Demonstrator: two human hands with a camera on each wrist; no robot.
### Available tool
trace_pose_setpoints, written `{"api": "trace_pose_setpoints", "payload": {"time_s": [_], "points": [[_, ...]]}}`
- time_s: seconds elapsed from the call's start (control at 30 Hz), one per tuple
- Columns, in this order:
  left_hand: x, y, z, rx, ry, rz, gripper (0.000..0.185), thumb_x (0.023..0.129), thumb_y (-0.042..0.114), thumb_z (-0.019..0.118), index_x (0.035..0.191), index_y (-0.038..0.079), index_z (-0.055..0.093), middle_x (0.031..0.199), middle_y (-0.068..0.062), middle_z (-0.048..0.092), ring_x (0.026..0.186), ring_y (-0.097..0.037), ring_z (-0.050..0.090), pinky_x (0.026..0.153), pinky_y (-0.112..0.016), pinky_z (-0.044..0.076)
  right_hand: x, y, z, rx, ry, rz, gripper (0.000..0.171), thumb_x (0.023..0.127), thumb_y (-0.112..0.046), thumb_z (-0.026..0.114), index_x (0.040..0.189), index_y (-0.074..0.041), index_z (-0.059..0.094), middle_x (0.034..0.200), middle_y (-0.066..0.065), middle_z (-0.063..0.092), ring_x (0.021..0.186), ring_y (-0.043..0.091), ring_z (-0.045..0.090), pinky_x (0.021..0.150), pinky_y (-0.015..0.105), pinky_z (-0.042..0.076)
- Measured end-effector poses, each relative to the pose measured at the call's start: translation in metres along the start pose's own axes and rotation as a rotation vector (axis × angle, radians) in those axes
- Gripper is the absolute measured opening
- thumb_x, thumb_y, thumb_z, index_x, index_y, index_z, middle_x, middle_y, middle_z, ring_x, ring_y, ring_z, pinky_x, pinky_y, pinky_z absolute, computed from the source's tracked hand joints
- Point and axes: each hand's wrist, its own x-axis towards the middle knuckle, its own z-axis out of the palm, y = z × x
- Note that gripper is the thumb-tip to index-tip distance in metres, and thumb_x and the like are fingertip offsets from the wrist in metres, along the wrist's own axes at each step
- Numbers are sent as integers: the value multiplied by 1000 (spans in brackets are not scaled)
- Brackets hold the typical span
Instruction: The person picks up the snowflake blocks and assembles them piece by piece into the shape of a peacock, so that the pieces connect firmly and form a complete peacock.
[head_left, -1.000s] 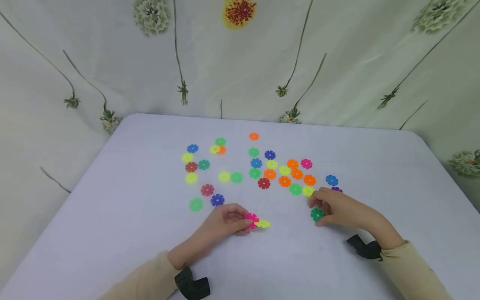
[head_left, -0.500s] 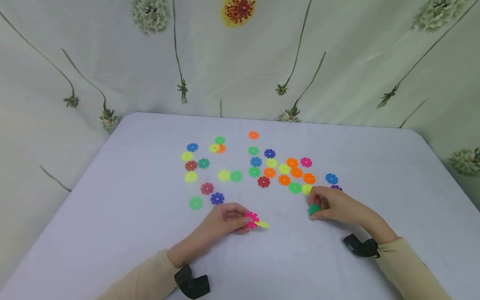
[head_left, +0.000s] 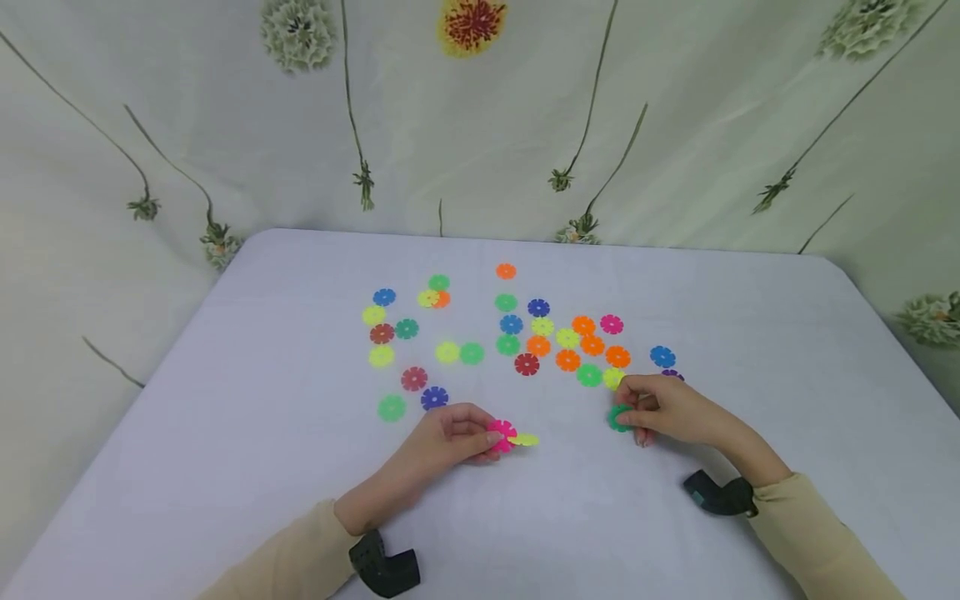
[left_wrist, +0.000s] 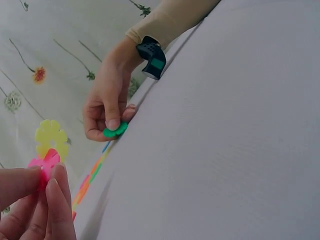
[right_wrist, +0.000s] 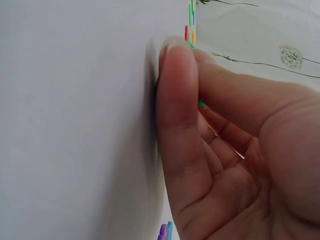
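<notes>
My left hand [head_left: 450,437] pinches a pink notched plastic disc [head_left: 502,436] between thumb and fingers. A yellow disc [head_left: 528,440] is slotted into the pink one at an angle and juts out to the right; the left wrist view shows the yellow disc [left_wrist: 52,136] standing beyond the pink one. To the right, my right hand [head_left: 671,408] holds a dark green notched disc [head_left: 618,418] between thumb and fingers, just over the table. In the right wrist view the fingers hide nearly all of the green disc.
Several loose discs of many colours lie flat across the white table [head_left: 570,517], among them a yellow disc [head_left: 613,378] by my right fingertips and a dark blue disc [head_left: 434,397] near my left hand. A flower-patterned cloth [head_left: 480,125] hangs behind the table.
My right hand has picked the green disc up from the table and shifted it slightly left, turning it in the fingers. The left hand has stayed nearly still with the joined discs.
</notes>
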Motion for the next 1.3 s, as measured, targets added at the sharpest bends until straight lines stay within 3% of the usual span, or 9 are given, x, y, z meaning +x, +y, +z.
{"api": "trace_pose_setpoints", "payload": {"time_s": [0.27, 0.47, 0.63, 0.73, 0.87, 1.03, 1.3], "points": [[1, -1, 0, -3, -8, -4, 26, 89, 11, 65, 108, -7, 58, 93, -14, 67, 84, -24, 67, 78, -32, 52, 1, 2, 3, 0, 7, -3, 13, 87, -7, 66, 96, -2, 58, 73, 6, 57, 54, 21, 60, 56, 29, 53], [2, -4, 0, -6, -12, -4, 26, 88, 11, 66, 106, -7, 58, 94, -14, 67, 85, -25, 67, 79, -32, 52, 7, 0, 17, 192, -19, -81, 7, 90, 1, 59, 95, 6, 57, 76, 11, 64, 64, 25, 66, 63, 34, 55], [4, -7, 1, 10, -19, -9, 26, 87, 11, 67, 106, -6, 60, 93, -13, 67, 84, -24, 67, 78, -31, 52, 12, -17, 45, 371, 109, -144, 11, 91, 3, 57, 98, 11, 54, 84, 20, 66, 75, 27, 68, 69, 36, 54], [4, -7, 4, 8, -42, -13, 26, 87, 10, 67, 107, -7, 62, 93, -14, 67, 83, -24, 67, 77, -32, 52, 13, -28, 62, 420, 160, -241, 11, 91, 5, 56, 100, 11, 54, 89, 22, 66, 80, 29, 68, 71, 37, 54], [2, -5, 10, -28, -83, -26, 26, 89, 7, 65, 108, -10, 61, 95, -16, 67, 83, -25, 67, 77, -34, 53, 14, -37, 78, 435, 166, -343, 8, 90, 7, 55, 98, 10, 55, 88, 22, 67, 81, 30, 67, 72, 38, 53], [0, -3, 14, -58, -93, -39, 26, 89, 7, 64, 109, -11, 62, 94, -16, 68, 80, -22, 67, 76, -34, 53, 15, -40, 89, 398, 175, -372, 9, 89, 7, 57, 97, 5, 60, 86, 15, 68, 78, 24, 68, 69, 37, 54], [-1, -2, 16, -93, -85, -105, 26, 90, 7, 63, 107, -12, 61, 92, -14, 67, 75, -17, 66, 77, -32, 53, 15, -40, 101, 195, 295, -475, 13, 85, 5, 63, 94, -4, 67, 80, 2, 66, 66, 15, 61, 62, 31, 55]]}}
